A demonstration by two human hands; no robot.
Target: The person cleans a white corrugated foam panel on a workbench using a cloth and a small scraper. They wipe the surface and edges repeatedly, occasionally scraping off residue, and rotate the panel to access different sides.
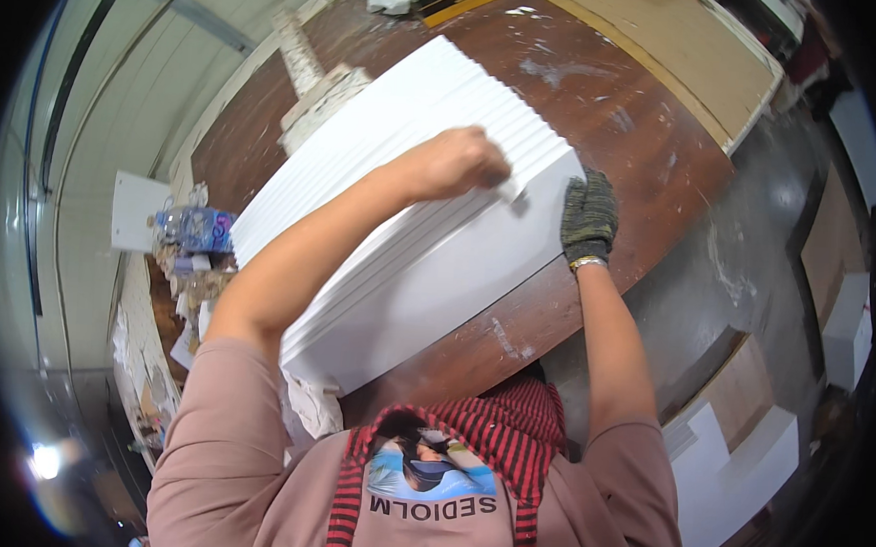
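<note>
A stepped stack of long white panels (366,138) lies slantwise across the brown table, their edges forming parallel ridges. My bare left hand (462,164) is closed in a fist above the panel nearest me. From its fingers sticks a small pale thing (513,191), blurred, whose kind I cannot make out; it is at or just above the white face. On my right hand (589,219) is a dark grey-green knitted glove. Its fingers lie straight and flat along the right end of the nearest panel (498,252), not wrapped round anything.
The brown tabletop (659,137) has white smears and scratches. A plastic bottle (196,229) stands among clutter at the left. A black and yellow box (458,1) sits at the far edge. White and brown boards (744,424) lean or lie at the right, beyond the table.
</note>
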